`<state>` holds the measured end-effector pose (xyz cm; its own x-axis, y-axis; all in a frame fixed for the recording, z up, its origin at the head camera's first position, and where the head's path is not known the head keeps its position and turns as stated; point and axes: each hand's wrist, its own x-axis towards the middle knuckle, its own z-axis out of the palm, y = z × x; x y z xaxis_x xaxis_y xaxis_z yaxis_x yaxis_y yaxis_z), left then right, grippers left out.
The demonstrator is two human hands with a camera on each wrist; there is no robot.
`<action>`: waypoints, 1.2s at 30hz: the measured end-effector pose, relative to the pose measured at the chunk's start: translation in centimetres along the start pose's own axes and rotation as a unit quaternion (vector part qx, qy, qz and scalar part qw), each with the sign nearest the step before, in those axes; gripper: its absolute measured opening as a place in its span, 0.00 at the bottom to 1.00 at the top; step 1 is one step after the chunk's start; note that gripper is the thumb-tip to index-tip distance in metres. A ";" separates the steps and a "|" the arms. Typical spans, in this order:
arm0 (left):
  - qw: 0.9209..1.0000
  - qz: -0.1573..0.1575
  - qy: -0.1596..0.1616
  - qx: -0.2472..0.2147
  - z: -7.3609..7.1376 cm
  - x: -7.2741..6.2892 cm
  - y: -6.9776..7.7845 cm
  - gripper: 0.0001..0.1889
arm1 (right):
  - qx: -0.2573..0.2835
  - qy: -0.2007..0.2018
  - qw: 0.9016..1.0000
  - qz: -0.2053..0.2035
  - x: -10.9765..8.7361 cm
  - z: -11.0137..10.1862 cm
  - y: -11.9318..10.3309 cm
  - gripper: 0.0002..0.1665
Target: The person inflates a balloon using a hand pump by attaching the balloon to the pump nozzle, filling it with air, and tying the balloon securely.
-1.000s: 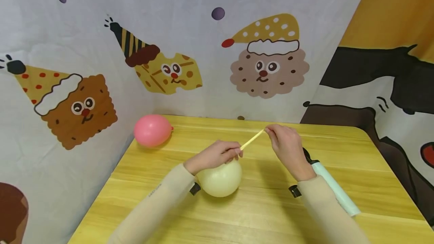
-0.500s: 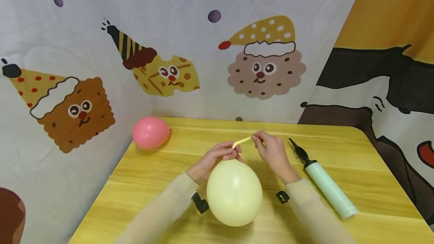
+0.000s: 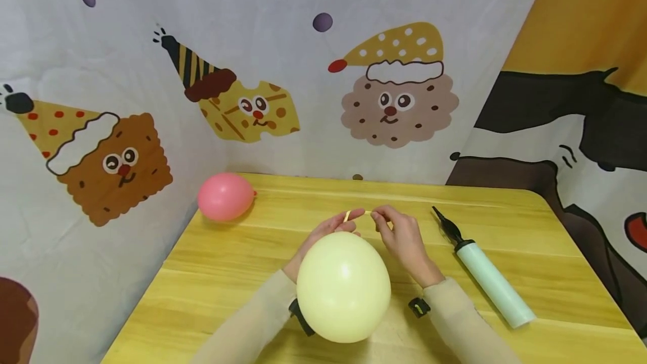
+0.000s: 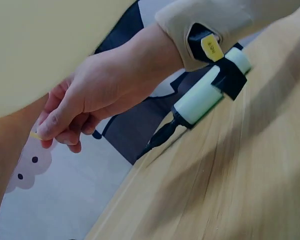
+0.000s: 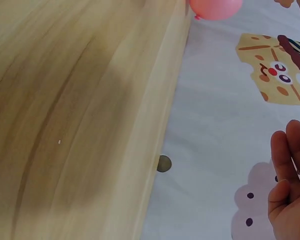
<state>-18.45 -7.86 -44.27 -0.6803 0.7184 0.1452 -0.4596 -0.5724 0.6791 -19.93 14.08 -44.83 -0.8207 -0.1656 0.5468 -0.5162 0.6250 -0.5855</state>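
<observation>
An inflated pale yellow balloon (image 3: pixel 343 288) hangs in front of my hands, its round body toward me. My left hand (image 3: pixel 319 235) holds it by the neck, and the balloon's body covers part of that palm and fingers. A strip of the stretched neck (image 3: pixel 346 217) passes over the left forefinger, which points to the right. My right hand (image 3: pixel 404 243) pinches the neck's free end between thumb and forefinger, just right of the left fingertips. In the left wrist view the balloon (image 4: pixel 35 50) fills the upper left, and the pinching right hand (image 4: pixel 87 100) shows beside it.
A pink inflated balloon (image 3: pixel 226 197) lies at the table's back left corner. To the right of my right hand lies a mint-green hand pump (image 3: pixel 492 282) with a black nozzle. The wooden table (image 3: pixel 242 274) meets a cartoon-printed cloth (image 3: pixel 323 100) behind.
The yellow balloon has swung toward me and to the right, in front of the left hand. My right hand has come down and left, close to the left fingertips; less neck shows between the hands.
</observation>
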 end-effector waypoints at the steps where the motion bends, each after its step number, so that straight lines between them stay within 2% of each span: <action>1: 1.000 0.005 -0.017 -0.019 0.0 0.1 -0.1 0.36 | 0.000 0.002 1.000 0.001 0.0 0.0 0.0 0.04; 4: 0.997 0.017 -0.051 -0.056 0.0 0.2 -0.3 0.33 | 0.002 0.007 1.000 0.003 0.1 -0.1 0.0 0.05; 7: 0.996 0.029 -0.065 -0.061 0.1 0.3 -0.3 0.32 | 0.002 0.013 1.000 0.004 0.2 -0.2 0.0 0.05; 10: 0.998 0.039 -0.039 -0.028 0.2 0.1 -0.3 0.33 | 0.003 0.013 1.000 0.005 0.2 -0.2 0.0 0.05; 14: 0.998 0.054 0.013 0.013 0.6 -0.1 0.0 0.37 | -0.002 0.003 1.000 -0.006 -0.2 -0.2 -0.2 0.03; 18: 0.996 0.070 0.046 0.038 0.8 0.0 0.5 0.36 | -0.018 -0.006 0.999 -0.036 -1.0 -0.3 -0.4 0.03; 22: 0.990 0.058 0.061 0.117 0.8 0.1 0.9 0.31 | -0.044 -0.008 0.996 -0.082 -1.6 -0.6 -0.6 0.02; 27: 0.974 0.043 0.051 0.216 0.5 0.2 1.3 0.28 | -0.077 -0.001 0.985 -0.154 -1.9 -1.3 -0.8 0.08; 30: 0.960 0.034 0.046 0.273 0.3 0.3 1.6 0.26 | -0.095 -0.003 0.976 -0.194 -1.8 -1.8 -1.4 0.11; 31: 0.954 0.031 0.044 0.294 0.3 0.3 1.8 0.26 | -0.105 -0.007 0.973 -0.205 -1.7 -2.0 -1.8 0.11; 36: 0.908 0.028 0.037 0.417 0.4 0.5 2.4 0.24 | -0.149 -0.033 0.957 -0.246 -1.2 -2.7 -3.5 0.04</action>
<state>-19.72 -8.70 -42.25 -0.7401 0.6511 0.1687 0.1477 -0.0874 0.9852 -16.41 14.15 -41.79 -0.5151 -0.5379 0.6674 -0.7595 0.6473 -0.0645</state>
